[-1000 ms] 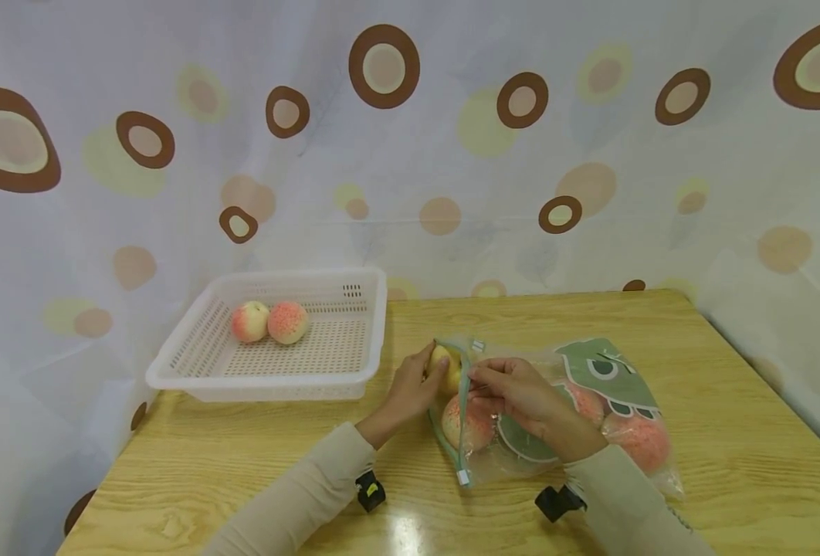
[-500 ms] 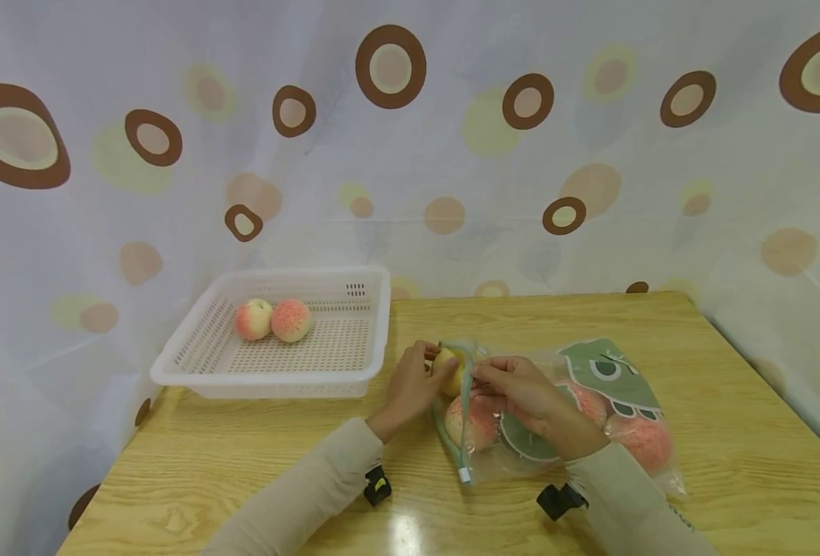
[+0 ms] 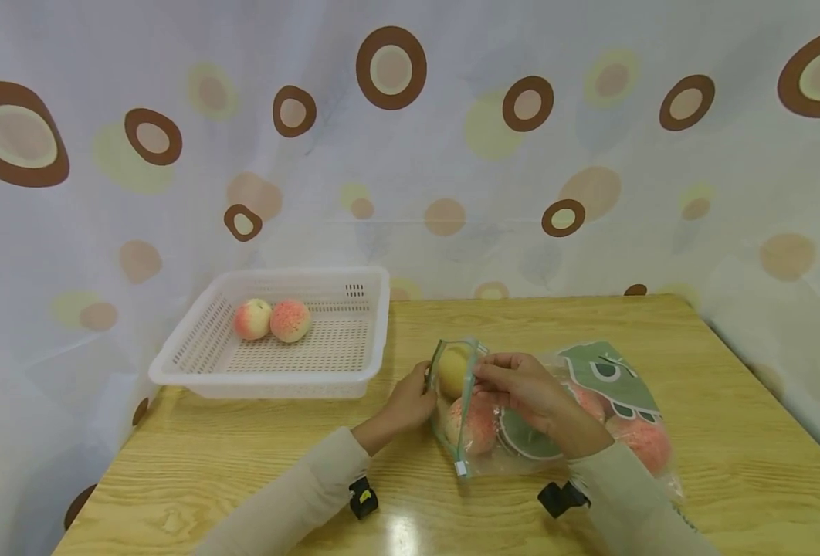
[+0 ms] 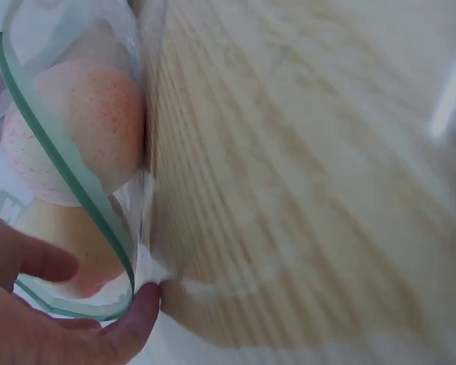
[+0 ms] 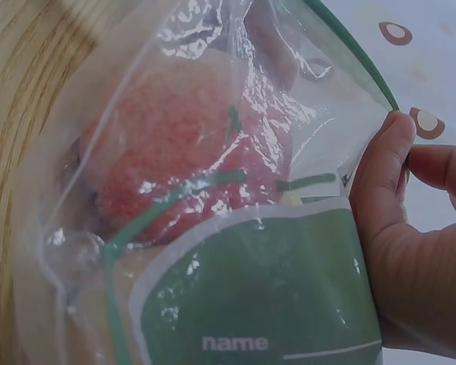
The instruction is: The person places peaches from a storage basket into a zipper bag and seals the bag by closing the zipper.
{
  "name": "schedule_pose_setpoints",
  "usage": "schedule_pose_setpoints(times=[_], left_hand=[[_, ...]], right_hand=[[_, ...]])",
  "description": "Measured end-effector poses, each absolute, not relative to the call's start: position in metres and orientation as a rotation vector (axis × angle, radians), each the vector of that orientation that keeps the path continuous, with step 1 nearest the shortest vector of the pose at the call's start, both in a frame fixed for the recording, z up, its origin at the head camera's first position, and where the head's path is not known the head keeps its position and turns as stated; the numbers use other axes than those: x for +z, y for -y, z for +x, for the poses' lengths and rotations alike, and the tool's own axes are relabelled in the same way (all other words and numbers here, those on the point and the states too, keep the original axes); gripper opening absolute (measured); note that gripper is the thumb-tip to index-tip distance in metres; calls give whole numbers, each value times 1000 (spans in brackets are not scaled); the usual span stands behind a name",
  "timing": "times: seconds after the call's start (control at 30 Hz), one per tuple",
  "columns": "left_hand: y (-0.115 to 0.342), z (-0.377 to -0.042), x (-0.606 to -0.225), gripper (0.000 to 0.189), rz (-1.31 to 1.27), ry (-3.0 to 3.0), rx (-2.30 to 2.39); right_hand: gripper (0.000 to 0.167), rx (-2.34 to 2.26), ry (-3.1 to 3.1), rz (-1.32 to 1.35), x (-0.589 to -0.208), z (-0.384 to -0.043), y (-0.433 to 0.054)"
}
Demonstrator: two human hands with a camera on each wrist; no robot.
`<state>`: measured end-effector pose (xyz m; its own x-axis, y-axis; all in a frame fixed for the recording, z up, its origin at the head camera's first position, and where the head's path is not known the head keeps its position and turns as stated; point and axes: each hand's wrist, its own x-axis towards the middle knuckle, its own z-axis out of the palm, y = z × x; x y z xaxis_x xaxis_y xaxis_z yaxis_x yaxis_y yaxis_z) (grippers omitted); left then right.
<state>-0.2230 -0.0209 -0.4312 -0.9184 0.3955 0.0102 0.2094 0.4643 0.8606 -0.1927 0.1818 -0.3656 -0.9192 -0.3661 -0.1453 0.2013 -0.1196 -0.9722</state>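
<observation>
A clear zip bag [image 3: 601, 369] with a green cartoon print lies on the table, its green-edged mouth turned left and spread apart. My left hand [image 3: 404, 403] holds the left lip; in the left wrist view, its fingers [image 4: 140, 315] are at the corner of the rim. The right hand [image 3: 531, 395] pinches the opposite lip between thumb and fingers. Just inside the mouth sit a yellowish peach [image 3: 453, 372] and, nearer me, a pink speckled peach [image 3: 478, 425]. More pink peaches [image 3: 642, 444] fill the far end of the bag, partly hidden by the print and my right hand.
To the left stands a white perforated plastic basket [image 3: 271, 380] with two peaches [image 3: 271, 320] in it. Everything rests on a wooden table [image 3: 410, 502], backed by a patterned cloth [image 3: 382, 193]. A white slider [image 3: 461, 468] sits at the near end of the zip.
My left hand has let go of the yellowish peach, which now sits deeper in the bag, and has moved onto the left lip. The right hand keeps its pinch.
</observation>
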Motion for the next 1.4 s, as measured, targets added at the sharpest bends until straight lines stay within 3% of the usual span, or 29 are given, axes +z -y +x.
schedule_pose_setpoints(times=[0.2, 0.67, 0.93, 1.2, 1.4], left_hand=[[29, -215, -435, 61, 437, -2490, 1345], [25, -206, -432, 49, 294, -2138, 1609], [19, -216, -390, 50, 442, -2026, 1681], [-15, -214, -329, 55, 534, -1956, 1794], [-31, -207, -309, 54, 638, -1885, 1864]], right_hand=[[5, -2083, -1808, -170, -367, -190, -180], [8, -2101, -1817, -174, -368, -188, -181], [9, -2290, -1720, -215, -328, -185, -210], [15, -2614, -1467, -330, -284, -176, -254], [14, -2771, -1370, -374, -270, -171, -280]])
